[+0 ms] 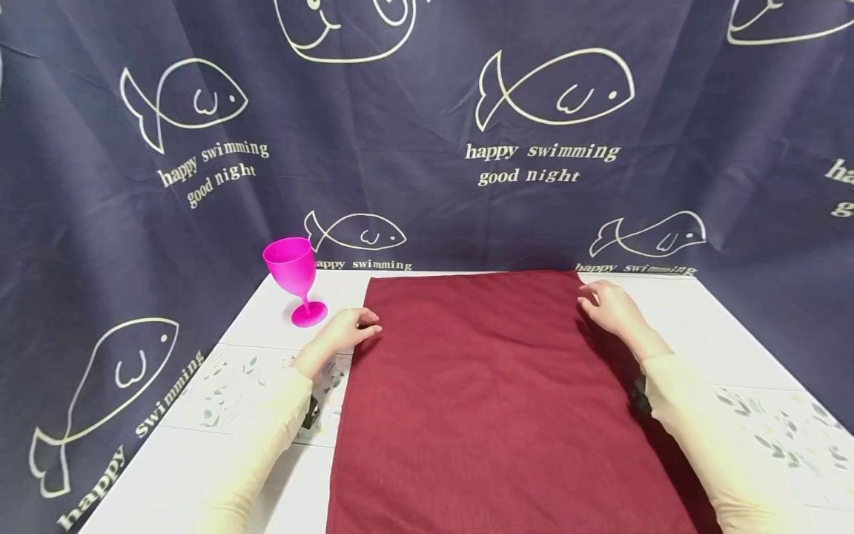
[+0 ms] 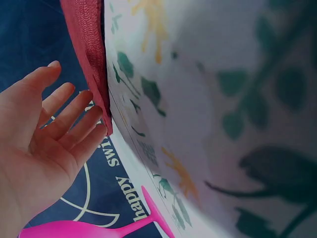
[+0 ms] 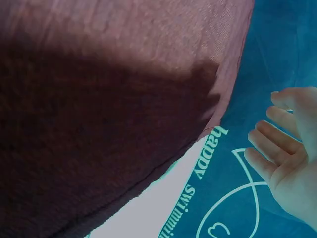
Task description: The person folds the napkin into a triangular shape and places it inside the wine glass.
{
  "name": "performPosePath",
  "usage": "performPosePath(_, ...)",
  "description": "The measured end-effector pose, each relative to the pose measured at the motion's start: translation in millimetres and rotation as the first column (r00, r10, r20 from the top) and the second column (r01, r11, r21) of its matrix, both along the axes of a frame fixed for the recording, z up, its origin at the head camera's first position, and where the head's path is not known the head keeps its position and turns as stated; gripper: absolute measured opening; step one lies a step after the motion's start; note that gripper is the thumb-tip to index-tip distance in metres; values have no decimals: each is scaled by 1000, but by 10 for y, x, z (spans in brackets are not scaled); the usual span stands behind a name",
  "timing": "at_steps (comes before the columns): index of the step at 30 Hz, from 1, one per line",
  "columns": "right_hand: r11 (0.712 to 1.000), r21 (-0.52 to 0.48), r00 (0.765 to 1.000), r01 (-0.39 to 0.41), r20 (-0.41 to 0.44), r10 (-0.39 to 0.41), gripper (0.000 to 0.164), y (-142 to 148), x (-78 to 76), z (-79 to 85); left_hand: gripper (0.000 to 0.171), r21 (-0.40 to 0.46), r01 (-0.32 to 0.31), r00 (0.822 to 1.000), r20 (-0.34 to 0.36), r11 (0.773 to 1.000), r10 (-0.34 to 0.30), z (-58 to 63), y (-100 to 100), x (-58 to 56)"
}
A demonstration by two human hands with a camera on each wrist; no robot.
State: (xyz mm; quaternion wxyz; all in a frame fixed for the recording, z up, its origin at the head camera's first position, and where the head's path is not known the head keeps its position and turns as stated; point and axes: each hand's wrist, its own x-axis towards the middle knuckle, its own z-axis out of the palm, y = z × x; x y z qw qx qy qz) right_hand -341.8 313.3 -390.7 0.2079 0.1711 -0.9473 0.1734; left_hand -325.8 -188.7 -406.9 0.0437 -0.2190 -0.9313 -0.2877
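Note:
A dark red cloth lies spread with slight wrinkles in front of me. At its left edge hovers my left hand, fingers loosely bent; the left wrist view shows its palm with nothing held. My right hand is by the far right corner of the cloth, also relaxed, and in the right wrist view the hand stands apart from the fabric. Upright on the table behind my left hand is a bright pink goblet; part of the goblet shows in the left wrist view.
The white table carries a printed band of green leaves on both sides of the cloth. A dark blue curtain with white fish and lettering hangs behind the table and along both sides.

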Motion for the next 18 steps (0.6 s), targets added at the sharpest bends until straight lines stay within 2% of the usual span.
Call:
performPosePath(8,1000,20,999,18,50,-19,28,45,-145,-63,25,11,25,998,53,1000,-25,-20,-36,-19)
performPosePath(14,998,67,999,18,42,-21,27,40,-255,-18,20,5,32,999,41,999,-32,-34,-50,-90)
performPosePath(18,996,82,996,24,85,-31,32,9,-315,0,19,23,18,999,49,1000,-19,-55,-61,-84)
